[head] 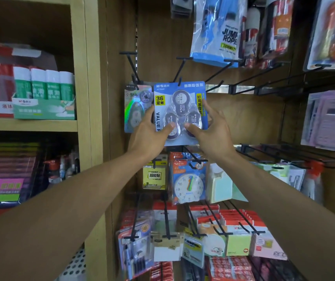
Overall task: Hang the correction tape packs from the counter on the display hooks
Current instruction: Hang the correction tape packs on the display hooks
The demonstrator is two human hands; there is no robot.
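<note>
Both hands held a blue correction tape value pack [179, 112] up against a black display hook [179, 75], the left hand [152, 130] pinching its lower left edge and the right hand [209, 128] its lower right. The pack's top hole sat right at the hook's tip, just right of a holographic pack [136, 107] already hanging. If the hole missed the tip, the card could likely bend or slip free.

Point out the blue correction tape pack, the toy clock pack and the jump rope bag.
blue correction tape pack [179, 94]: head view, on the top tape dispenser in the blister.
toy clock pack [189, 187]: head view, on the clock face.
jump rope bag [217, 33]: head view, on the bag's front.
</note>
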